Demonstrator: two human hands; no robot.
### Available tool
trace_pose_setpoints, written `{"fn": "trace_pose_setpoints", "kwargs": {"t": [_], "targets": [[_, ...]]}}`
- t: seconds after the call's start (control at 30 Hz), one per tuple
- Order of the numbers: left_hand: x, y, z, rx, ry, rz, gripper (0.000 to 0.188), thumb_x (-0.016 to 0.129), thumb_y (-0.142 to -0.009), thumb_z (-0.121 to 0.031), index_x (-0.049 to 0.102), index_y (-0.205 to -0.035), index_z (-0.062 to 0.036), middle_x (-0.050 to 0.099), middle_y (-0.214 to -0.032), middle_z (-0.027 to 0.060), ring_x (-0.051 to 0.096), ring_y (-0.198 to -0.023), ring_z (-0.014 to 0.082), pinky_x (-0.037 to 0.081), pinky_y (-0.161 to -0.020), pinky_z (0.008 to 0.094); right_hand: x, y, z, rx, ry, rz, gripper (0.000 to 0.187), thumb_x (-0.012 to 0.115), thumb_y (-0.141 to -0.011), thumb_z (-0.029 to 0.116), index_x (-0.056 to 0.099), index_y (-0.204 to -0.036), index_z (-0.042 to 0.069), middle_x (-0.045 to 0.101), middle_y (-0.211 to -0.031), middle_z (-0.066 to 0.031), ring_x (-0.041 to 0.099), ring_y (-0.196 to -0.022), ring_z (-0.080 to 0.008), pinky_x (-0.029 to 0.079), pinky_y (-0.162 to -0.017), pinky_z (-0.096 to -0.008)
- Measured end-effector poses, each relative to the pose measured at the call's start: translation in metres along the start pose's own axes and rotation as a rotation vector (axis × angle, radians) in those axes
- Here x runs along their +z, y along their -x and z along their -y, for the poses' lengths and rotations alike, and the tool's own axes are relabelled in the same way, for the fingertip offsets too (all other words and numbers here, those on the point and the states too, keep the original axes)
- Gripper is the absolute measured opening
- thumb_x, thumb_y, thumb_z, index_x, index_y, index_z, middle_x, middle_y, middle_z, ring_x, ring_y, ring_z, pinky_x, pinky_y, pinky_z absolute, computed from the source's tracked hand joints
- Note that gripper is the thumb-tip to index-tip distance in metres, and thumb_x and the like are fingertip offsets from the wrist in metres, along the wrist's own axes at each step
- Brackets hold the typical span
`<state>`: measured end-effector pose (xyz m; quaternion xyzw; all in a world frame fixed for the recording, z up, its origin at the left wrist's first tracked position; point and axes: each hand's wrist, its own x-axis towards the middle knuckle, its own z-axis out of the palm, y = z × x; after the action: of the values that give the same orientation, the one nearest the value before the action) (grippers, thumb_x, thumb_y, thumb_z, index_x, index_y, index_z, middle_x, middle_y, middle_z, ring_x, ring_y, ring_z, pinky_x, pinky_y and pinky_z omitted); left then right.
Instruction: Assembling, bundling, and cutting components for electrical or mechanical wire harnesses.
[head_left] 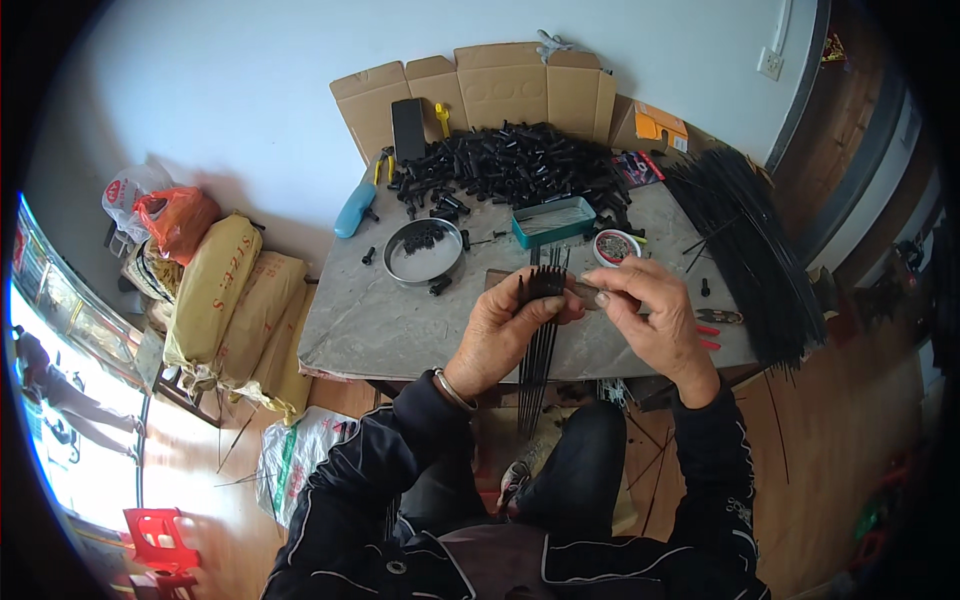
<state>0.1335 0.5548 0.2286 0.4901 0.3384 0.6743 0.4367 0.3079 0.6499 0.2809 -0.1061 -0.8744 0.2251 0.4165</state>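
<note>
My left hand is closed round a bundle of thin black rods. Their upper ends stand in a row above my thumb, and the long ends hang past the table's near edge. Just right of the bundle, my right hand has its thumb and forefinger brought together; whatever lies between them is too small to make out. Beyond my hands stand a teal tin with thin pins in it and a small white-and-red bowl of metal bits. A round metal dish with small black parts sits farther left.
A heap of black tubular parts covers the table's back, before cardboard. Many long black rods lie along the right side. Red-handled pliers rest near the right edge. Stuffed sacks stand left of the table.
</note>
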Motion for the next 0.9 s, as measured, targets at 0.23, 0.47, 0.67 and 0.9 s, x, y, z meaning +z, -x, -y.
{"fn": "trace_pose_setpoints", "kwargs": {"t": [0.23,0.47,0.67,0.9], "targets": [[-0.003,0.0,0.002,0.007,-0.017,0.002,0.022,0.054,-0.097,-0.005,0.057,-0.118,-0.0005,0.067,-0.1,0.0067,0.064,-0.097,0.0155,0.052,-0.089,0.0305,0.003,0.002,0.001,-0.021,0.004,-0.014,0.032,0.064,-0.074,-0.008,0.069,-0.103,0.004,0.06,-0.071,-0.006,0.055,-0.06,-0.0188,0.045,-0.06,-0.0316],[-0.004,0.001,0.002,-0.014,-0.025,0.016,0.024,0.053,-0.096,-0.003,0.056,-0.12,0.0006,0.067,-0.102,0.0097,0.065,-0.099,0.0192,0.052,-0.092,0.0342,-0.003,0.0,0.002,-0.072,0.096,0.017,0.033,0.065,-0.072,-0.008,0.07,-0.102,0.005,0.058,-0.072,-0.0048,0.054,-0.063,-0.0191,0.043,-0.06,-0.0317],[0.003,0.0,-0.001,-0.075,-0.029,0.127,0.023,0.053,-0.096,-0.002,0.058,-0.118,0.0003,0.068,-0.105,0.0105,0.065,-0.101,0.0187,0.051,-0.094,0.0328,-0.017,-0.016,0.012,-0.252,0.276,-0.018,0.023,0.071,-0.067,-0.007,0.07,-0.087,0.005,0.057,-0.075,-0.0046,0.055,-0.07,-0.0215,0.042,-0.064,-0.0338],[-0.001,-0.004,-0.012,-0.146,-0.055,0.179,0.023,0.054,-0.095,0.0,0.059,-0.117,0.0002,0.068,-0.106,0.0095,0.064,-0.103,0.0179,0.05,-0.095,0.0321,-0.008,-0.005,0.004,-0.126,0.113,-0.06,0.023,0.072,-0.066,-0.007,0.069,-0.084,0.007,0.058,-0.076,-0.0027,0.055,-0.074,-0.02,0.041,-0.069,-0.0333]]}}
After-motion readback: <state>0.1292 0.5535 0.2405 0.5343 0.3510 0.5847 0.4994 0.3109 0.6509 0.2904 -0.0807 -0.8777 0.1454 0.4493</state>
